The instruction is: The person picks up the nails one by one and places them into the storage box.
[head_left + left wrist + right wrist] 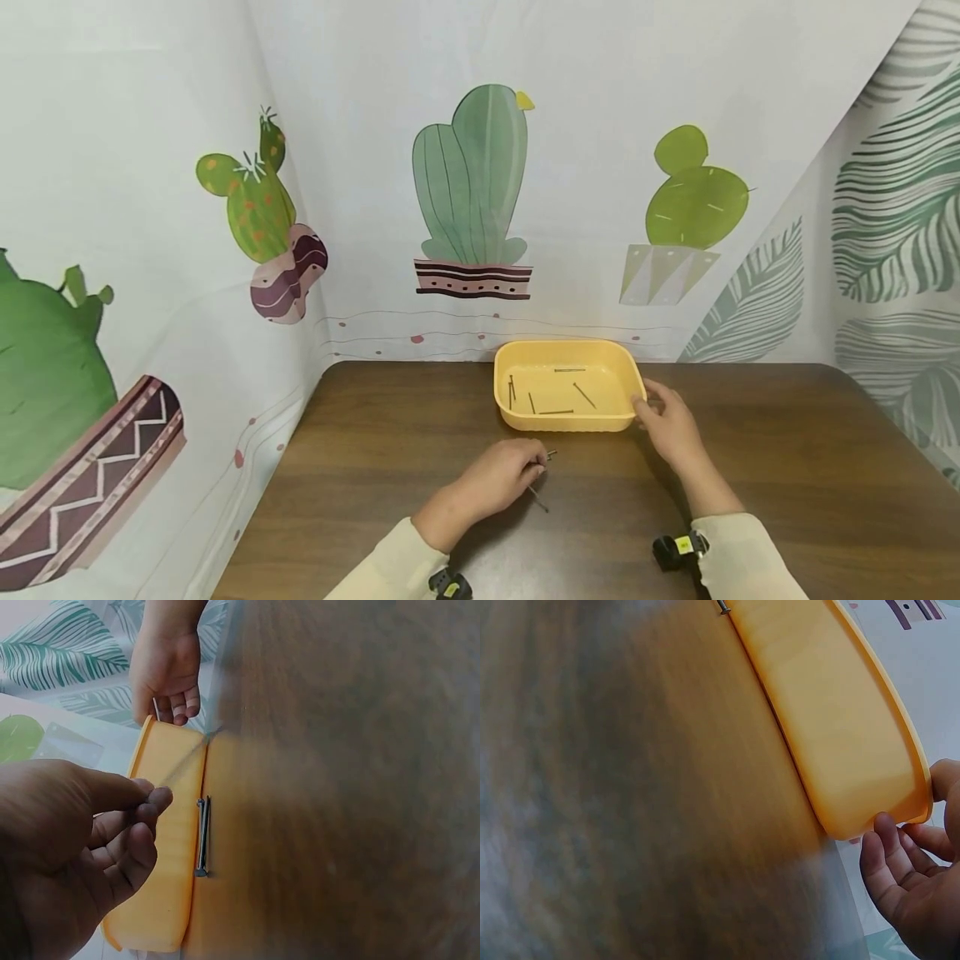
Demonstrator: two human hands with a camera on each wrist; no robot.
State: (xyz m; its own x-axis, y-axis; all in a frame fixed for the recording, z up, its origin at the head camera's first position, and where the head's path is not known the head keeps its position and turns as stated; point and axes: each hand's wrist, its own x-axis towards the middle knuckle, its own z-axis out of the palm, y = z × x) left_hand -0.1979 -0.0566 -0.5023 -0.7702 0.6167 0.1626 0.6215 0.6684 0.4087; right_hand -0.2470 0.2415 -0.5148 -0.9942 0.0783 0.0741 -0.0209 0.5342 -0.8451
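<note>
My left hand pinches a nail between thumb and forefinger, low over the table in front of the yellow plastic basket. In the left wrist view this nail slants away from the fingertips. Two more nails lie side by side on the table close to the basket's front; in the head view the left hand hides most of them. At the right end of the yellow basket, my right hand grips the rim, thumb at the edge and fingers curled below it. Several nails lie scattered inside the basket.
The brown wooden table has its back edge against a white cloth printed with cacti and leaves. The same cloth hangs along the left side. Black straps sit at both cuffs, with a small black device at the right one.
</note>
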